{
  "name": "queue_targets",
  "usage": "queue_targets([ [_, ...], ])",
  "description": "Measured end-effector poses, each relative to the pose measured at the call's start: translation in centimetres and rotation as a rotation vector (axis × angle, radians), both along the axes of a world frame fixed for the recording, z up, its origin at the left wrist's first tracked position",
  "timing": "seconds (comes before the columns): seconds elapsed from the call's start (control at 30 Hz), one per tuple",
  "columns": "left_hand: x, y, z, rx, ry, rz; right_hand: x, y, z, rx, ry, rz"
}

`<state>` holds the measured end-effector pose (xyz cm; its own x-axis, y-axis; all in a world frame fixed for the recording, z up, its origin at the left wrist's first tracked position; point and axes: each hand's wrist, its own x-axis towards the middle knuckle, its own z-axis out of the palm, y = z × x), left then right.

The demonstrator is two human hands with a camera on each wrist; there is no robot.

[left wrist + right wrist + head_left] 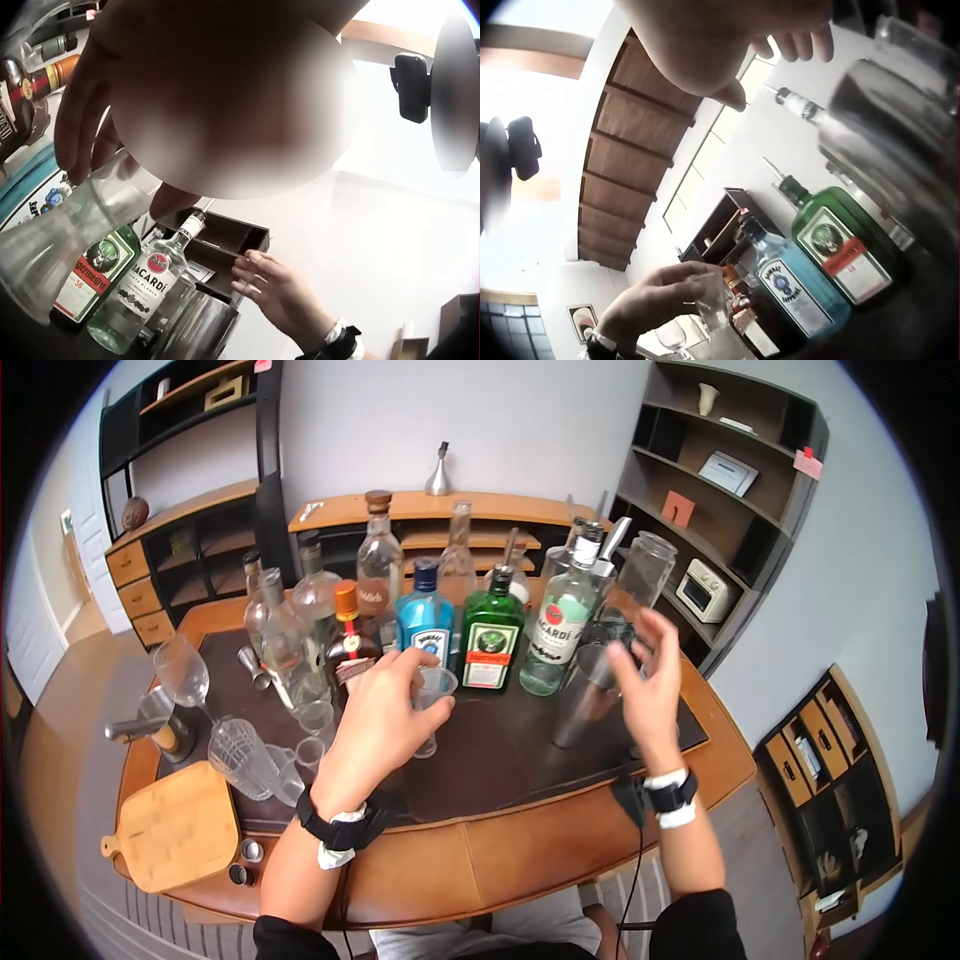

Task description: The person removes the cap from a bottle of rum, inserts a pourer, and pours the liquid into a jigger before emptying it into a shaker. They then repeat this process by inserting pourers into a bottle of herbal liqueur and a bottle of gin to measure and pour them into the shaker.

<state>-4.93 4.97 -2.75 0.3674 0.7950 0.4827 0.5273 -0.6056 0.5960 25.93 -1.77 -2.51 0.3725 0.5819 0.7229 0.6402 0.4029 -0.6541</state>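
Observation:
My left hand [385, 725] pinches a small clear hourglass-shaped glass [438, 682] near its rim, in front of the blue bottle [425, 622]. In the left wrist view the clear glass [112, 191] slants across the green bottle [96, 274]. A tall metal tin [583, 705] stands upright on the dark table inlay. Just right of it is my right hand [652, 695], raised with fingers apart and holding nothing. The right wrist view has the tin [885, 142] below the right hand [720, 37], with a gap between them.
A clear rum bottle [555, 625] and a glass mixing vessel [645, 570] stand behind the tin. More bottles line the back. At left are a wine glass [183, 672], a patterned glass [240, 755], a wooden board [178, 828] and several small glasses.

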Motion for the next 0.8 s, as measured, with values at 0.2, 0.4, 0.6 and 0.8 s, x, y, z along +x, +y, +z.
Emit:
queue_targets([
  [0.2, 2.7, -0.3, -1.5, -0.025, -0.161, -0.185, 1.5, -0.1, -7.2, -0.159, 0.367, 0.276],
  [0.4, 3.8, -0.6, -2.2, -0.570, -0.661, -0.386, 1.3, 0.2, -8.1, -0.242, 0.555, 0.553],
  [0.6, 5.3, 0.4, -0.8, -0.763, -0.790, -0.528, 0.2, -0.3, -9.0, -0.133, 0.436, 0.592],
  [0.8, 7.6, 0.8, 2.1, -0.616, -0.709, -0.509, 0.1, -0.2, -9.2, -0.118, 0.447, 0.644],
])
